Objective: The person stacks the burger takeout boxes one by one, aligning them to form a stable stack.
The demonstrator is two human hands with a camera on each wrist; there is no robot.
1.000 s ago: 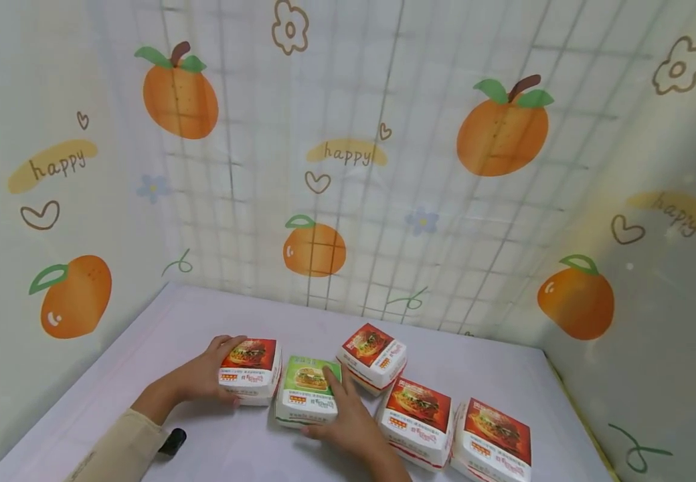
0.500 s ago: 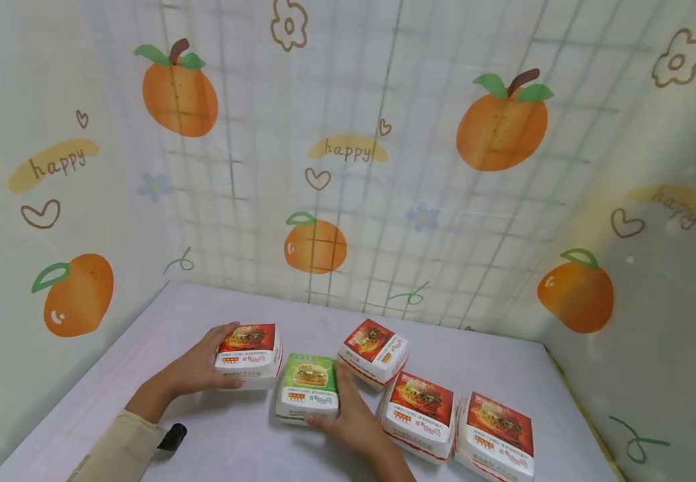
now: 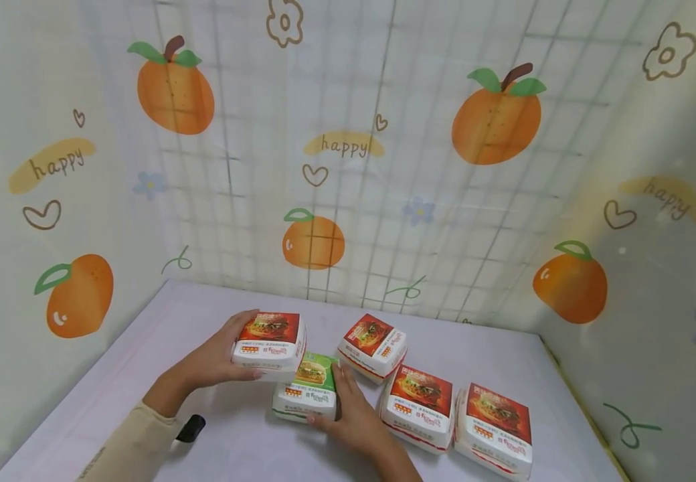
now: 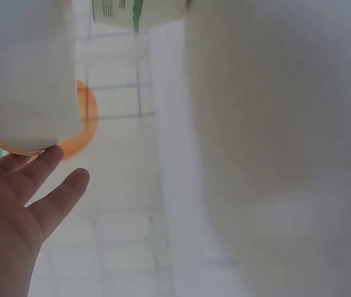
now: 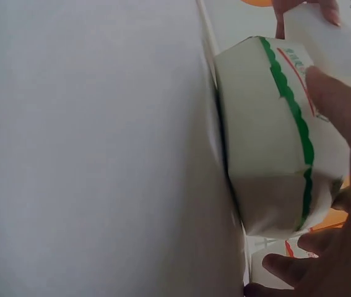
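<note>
Box (image 3: 268, 343) lies gripped between left-hand fingers (image 3: 236, 325).

Leftmost box (image 3: 268, 343) seemingly above table (image 3: 251, 435), beside second box (image 3: 306, 400); three boxes (image 3: 418, 407) right.

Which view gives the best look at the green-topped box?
The head view: it shows the printed top of the green-topped box, though the red-topped box in the left hand hides part. The right wrist view shows mainly its sides and green trim up close; the left wrist, just a fragment at the top edge.
</note>
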